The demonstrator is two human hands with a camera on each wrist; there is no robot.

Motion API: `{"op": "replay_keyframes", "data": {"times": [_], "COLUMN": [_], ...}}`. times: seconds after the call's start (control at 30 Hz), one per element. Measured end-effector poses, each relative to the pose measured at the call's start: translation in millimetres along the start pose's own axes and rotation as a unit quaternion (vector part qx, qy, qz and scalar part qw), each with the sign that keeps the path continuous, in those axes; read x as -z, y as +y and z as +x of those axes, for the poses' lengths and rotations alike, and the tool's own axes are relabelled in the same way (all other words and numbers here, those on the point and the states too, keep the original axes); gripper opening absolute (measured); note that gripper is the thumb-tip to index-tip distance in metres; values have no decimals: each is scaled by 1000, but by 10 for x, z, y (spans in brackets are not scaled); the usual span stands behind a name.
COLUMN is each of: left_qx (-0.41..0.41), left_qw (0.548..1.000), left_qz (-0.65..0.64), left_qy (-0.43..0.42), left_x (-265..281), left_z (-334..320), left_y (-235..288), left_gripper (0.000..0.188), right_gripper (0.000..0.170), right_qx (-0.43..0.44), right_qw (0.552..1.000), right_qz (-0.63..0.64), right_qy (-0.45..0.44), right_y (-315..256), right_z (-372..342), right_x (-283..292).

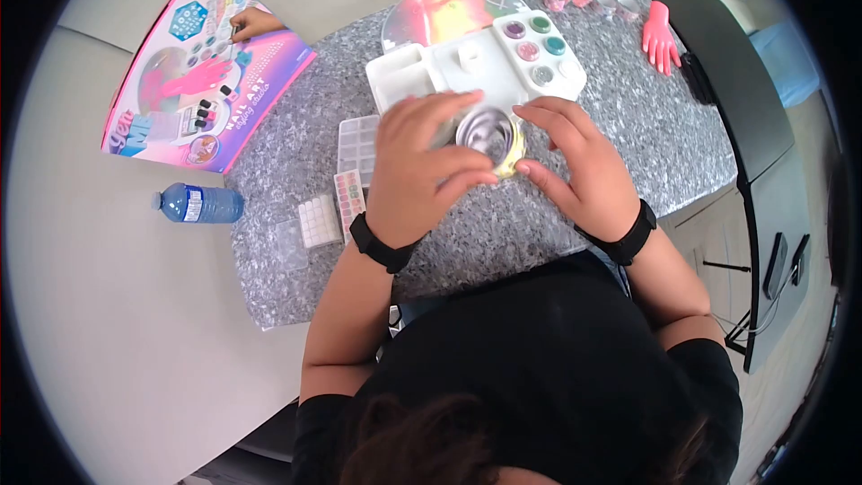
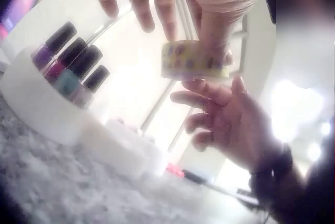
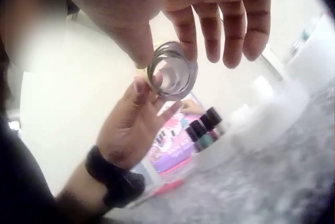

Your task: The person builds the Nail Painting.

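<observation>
Between both hands, up over the table, is a coiled slap bracelet [image 1: 512, 160], silvery inside in spiral layers. Its outer face [image 2: 188, 59] is yellow with small coloured spots in the left wrist view. My left hand [image 1: 409, 162] pinches one side between thumb and fingers. At the opposite side my right hand [image 1: 579, 171] grips it between thumb and index finger, with the other fingers spread, as the right wrist view shows. The coil's open end [image 3: 180, 90] faces the right wrist camera. Behind the hands stands a white nail-art station [image 1: 480, 76] with round glitter pots.
Several more coiled bands [image 1: 606, 4] and a pink model hand [image 1: 660, 40] lie at the back right. To the left are a clear compartment tray [image 1: 357, 148], a white nail box [image 1: 319, 220], a water bottle [image 1: 202, 204] and a nail-art box [image 1: 202, 72]. Nail polish bottles [image 2: 70, 67] stand upright.
</observation>
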State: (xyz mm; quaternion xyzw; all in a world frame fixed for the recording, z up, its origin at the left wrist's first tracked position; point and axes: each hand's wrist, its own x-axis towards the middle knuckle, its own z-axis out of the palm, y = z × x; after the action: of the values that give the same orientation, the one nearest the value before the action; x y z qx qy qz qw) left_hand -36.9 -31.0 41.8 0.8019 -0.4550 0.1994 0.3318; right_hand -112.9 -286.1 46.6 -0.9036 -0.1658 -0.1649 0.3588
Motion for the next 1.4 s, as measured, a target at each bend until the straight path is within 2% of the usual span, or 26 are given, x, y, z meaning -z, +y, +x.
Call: {"op": "replay_keyframes", "data": {"times": [0.07,0.1,0.13,0.23,0.3,0.33,0.37,0.43,0.5,0.53,0.57,0.6,0.67,0.7,0.77,0.9,0.97,1.0,1.07,1.13,1.2,1.27,1.3,1.33,1.37,1.4], "left_qx": [27,88,147,174,203,192,210,229,250,279,293,291,295,296,308,309,327,324,335,328,324,324,325,327,326,324], "left_qw": [999,989,968,948,914,916,901,868,873,874,891,889,915,914,922,917,908,910,911,916,920,922,922,922,922,922], "left_qz": [-14,-87,-160,-209,-286,-279,-303,-348,-314,-284,-212,-210,-91,-89,17,-5,-16,-21,-16,-29,-22,-20,-12,-2,-1,-3], "left_qy": [34,80,125,163,206,216,231,270,278,278,276,283,259,264,236,252,261,259,240,231,218,210,209,209,209,213], "left_x": [25,13,9,29,9,21,36,15,19,28,37,45,84,104,156,151,122,119,104,55,64,47,56,68,82,91], "left_z": [-55,-99,-127,-156,-237,-237,-249,-245,-256,-255,-256,-254,-241,-240,-211,-215,-223,-235,-253,-247,-259,-275,-277,-264,-245,-225], "left_y": [-74,-110,-150,-324,-442,-479,-478,-489,-545,-558,-574,-594,-591,-574,-516,-521,-511,-521,-558,-538,-547,-556,-537,-526,-502,-463], "left_gripper": [23,23,24,18,16,16,17,19,20,21,24,24,26,26,24,24,24,24,25,27,29,31,31,31,31,32], "right_gripper": [55,63,63,72,71,71,59,53,36,36,34,32,30,30,31,31,39,39,50,65,67,60,50,47,45,41], "right_qx": [78,81,90,84,120,151,201,221,217,225,195,164,147,109,54,58,55,50,89,56,67,43,40,-40,-25,-62], "right_qw": [993,990,989,989,987,983,973,971,973,971,979,986,989,994,993,987,976,977,977,974,982,993,996,999,996,990], "right_qz": [86,115,115,116,103,85,97,68,40,39,22,5,10,-12,-43,-26,-25,-29,-31,-53,-31,51,64,20,-56,-105], "right_qy": [3,-16,-16,37,41,52,57,56,73,71,49,26,13,-26,-97,-149,-210,-207,-193,-215,-172,-101,-47,21,58,74], "right_y": [42,83,56,-140,-205,-218,-223,-249,-277,-271,-262,-244,-162,-121,-13,187,205,219,238,207,238,397,520,599,948,1208], "right_z": [190,276,380,730,878,997,1099,1280,1404,1446,1485,1524,1635,1675,1753,1833,1870,1880,1860,1824,1795,1874,1941,1941,2008,2000], "right_x": [-15,-57,-73,-198,-278,-318,-383,-425,-518,-549,-577,-614,-717,-751,-827,-963,-960,-969,-933,-830,-698,-452,-252,-32,169,368]}}
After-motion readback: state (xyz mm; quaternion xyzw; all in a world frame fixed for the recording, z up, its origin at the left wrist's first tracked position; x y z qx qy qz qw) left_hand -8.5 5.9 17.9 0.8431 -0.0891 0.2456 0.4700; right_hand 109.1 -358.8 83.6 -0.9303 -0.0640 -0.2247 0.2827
